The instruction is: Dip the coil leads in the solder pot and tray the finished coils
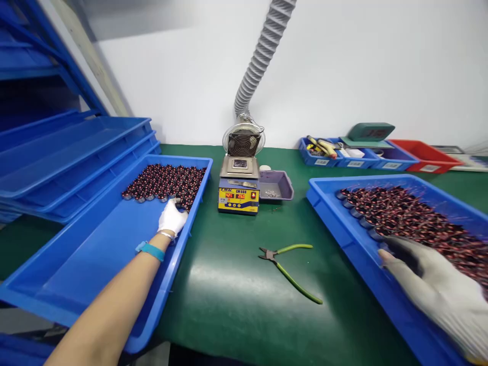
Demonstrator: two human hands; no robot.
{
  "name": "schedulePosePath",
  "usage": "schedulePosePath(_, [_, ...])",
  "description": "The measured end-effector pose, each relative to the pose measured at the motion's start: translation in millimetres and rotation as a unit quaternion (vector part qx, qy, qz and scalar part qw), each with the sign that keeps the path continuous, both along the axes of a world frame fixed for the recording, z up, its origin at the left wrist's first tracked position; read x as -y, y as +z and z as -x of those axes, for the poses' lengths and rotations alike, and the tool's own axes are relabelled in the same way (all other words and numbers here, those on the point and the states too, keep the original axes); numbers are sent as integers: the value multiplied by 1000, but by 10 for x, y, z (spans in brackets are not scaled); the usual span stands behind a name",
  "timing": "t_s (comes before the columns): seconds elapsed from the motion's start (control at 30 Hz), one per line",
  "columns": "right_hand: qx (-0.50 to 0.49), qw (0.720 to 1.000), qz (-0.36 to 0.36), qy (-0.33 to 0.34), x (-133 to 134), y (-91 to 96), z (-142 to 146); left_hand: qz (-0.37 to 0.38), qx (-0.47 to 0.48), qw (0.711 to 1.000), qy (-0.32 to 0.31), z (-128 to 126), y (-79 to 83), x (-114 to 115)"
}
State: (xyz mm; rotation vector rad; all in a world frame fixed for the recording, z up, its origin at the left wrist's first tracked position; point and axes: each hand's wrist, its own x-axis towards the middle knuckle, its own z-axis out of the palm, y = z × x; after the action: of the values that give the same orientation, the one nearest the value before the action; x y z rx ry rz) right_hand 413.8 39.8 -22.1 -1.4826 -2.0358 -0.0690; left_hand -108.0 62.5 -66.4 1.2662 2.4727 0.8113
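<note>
The left hand [173,217] touches the near right corner of the black parts [163,180] in the left tray [102,244]; whether its fingers are closed on one, I cannot tell. Just beyond the right hand's [434,284] fingertips sit wired parts [412,213]; its grip is unclear too. Pliers [270,255] lie between both hands.

Pliers [270,255] on table [236,295] between left tray [95,249] and right tray [335,223], machine [239,195] behind, probably coils [163,180] in both
</note>
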Motion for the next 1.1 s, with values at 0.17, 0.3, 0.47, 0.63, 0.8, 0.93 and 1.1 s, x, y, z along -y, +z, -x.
schedulePosePath(0.17, [29,998,-6,61,135,307,745,5,31,999,-36,82,35,6])
schedulePosePath(0.3, [53,971,38,231,250,310,1425,-2,31,999,-39,108,99,26])
schedulePosePath(0.47, [6,931,86,354,327,199,2118,-11,36,999,-22,107,169,89])
schedulePosePath(0.63, [-75,912,134,381,432,-115,2595,-34,71,997,-22,23,216,72])
schedulePosePath(0.8, [-129,903,188,364,607,-399,2749,-47,95,994,-8,-5,290,106])
schedulePosePath(0.93, [-191,903,189,335,592,-412,2693,-77,90,993,19,-76,504,172])
schedulePosePath(1.1, [-312,901,132,272,406,-168,2693,-145,117,982,-30,-702,829,369])
